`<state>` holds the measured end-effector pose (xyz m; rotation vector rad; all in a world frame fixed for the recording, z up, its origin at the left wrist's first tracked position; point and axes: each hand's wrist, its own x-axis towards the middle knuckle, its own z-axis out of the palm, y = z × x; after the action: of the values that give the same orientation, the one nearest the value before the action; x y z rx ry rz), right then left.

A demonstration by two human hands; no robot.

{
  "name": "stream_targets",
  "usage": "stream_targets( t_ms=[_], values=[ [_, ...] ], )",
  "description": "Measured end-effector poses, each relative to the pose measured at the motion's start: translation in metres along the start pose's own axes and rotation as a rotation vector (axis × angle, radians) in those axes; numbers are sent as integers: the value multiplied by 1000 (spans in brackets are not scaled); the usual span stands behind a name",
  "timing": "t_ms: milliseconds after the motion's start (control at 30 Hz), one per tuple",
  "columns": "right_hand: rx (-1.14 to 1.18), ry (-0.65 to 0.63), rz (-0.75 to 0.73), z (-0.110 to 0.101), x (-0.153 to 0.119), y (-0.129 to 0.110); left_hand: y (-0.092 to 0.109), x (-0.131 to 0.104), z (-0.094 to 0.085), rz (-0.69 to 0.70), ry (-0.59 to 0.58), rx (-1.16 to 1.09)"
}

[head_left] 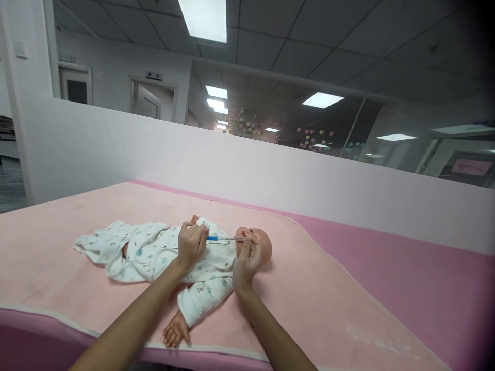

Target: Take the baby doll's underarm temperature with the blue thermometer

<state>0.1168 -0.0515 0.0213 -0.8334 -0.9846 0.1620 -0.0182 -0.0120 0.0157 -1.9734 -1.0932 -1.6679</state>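
Observation:
A baby doll (216,257) in a white printed wrap suit lies on its back, its bald head (265,245) to the right. My left hand (192,245) is closed in a fist above the doll's chest, around the blue end of a thin stick (212,238). The stick's pale, clear-looking shaft runs level to the doll's mouth. Beside the doll's cheek, my right hand (246,263) is closed, its thumb and fingertips pinched at the shaft's far end. My fingers partly hide the stick's tip and the doll's lower face.
A peach mat (328,309) covers much of a pink padded table (417,263). The doll's bare hand (177,330) lies near the front edge. A low white wall (232,159) with glass above stands behind the table.

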Motion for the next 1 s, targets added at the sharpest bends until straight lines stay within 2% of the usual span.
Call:
stream_targets(
  t_ms=[167,300,400,767,1000],
  values=[
    [21,-129,-1,-1,-6,6,-1,3,0,-144,104,-34],
    [-47,-207,-137,-2,-9,12,-4,2,1,-267,176,-108],
    [-78,-227,-191,-3,-10,15,-5,-1,4,-307,201,-172],
    [-66,-211,-199,-4,-7,16,-4,-1,6,-146,245,-210],
    [-100,-199,-178,-5,-8,17,-2,-1,6,-114,236,-189]
  ],
)
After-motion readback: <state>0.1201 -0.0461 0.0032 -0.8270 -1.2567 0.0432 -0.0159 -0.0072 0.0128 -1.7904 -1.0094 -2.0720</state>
